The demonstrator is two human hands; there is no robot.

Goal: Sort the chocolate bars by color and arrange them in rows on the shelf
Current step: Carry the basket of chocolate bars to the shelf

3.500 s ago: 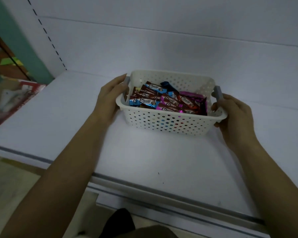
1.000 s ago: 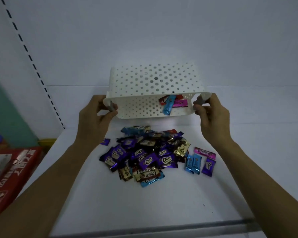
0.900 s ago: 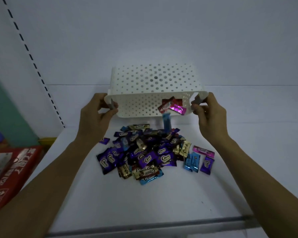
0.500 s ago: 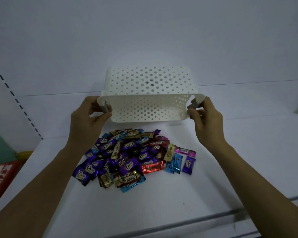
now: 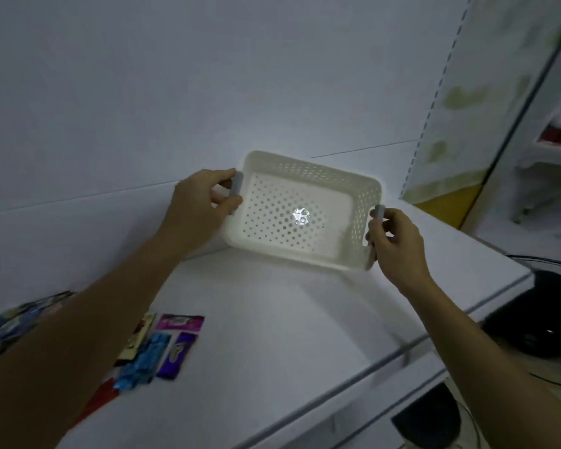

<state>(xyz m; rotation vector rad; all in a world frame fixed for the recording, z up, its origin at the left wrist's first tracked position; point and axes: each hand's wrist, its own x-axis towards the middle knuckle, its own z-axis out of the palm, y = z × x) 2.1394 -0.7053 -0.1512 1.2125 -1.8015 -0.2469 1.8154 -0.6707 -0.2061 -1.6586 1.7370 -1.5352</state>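
The white perforated basket (image 5: 357,202) is held tilted over the right part of the white shelf (image 5: 272,335), its open side toward me, with nothing inside. My left hand (image 5: 198,209) grips its left grey handle and my right hand (image 5: 395,241) grips the right grey handle. The pile of chocolate bars (image 5: 156,348) lies at the lower left of the shelf, mostly hidden behind my left forearm. A pink bar (image 5: 179,322), a blue bar (image 5: 146,358) and a purple bar (image 5: 175,354) show at its right edge.
The shelf's back wall (image 5: 175,92) rises right behind the basket. The shelf's front edge (image 5: 370,367) runs diagonally at the lower right. A slotted upright (image 5: 418,140) marks the right end, with a dark object (image 5: 538,319) on the floor beyond.
The last bars fell from the overturned basket onto the pile. The basket has since been turned open-side toward me and carried right, away from the pile; the view swung right too.
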